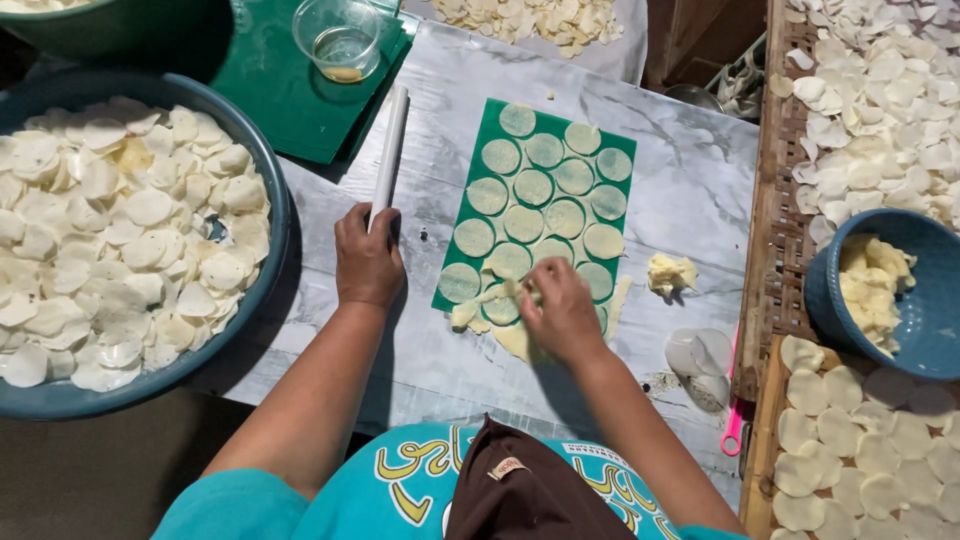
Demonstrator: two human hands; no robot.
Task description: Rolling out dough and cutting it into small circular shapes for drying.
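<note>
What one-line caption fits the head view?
Left hand holds a white rolling pin while right hand picks dough scraps off a green mat of cut rounds.

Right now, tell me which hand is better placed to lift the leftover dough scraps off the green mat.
Probably the right hand: it already touches the dough scraps at the green mat. The left hand grips the white roller.
</note>
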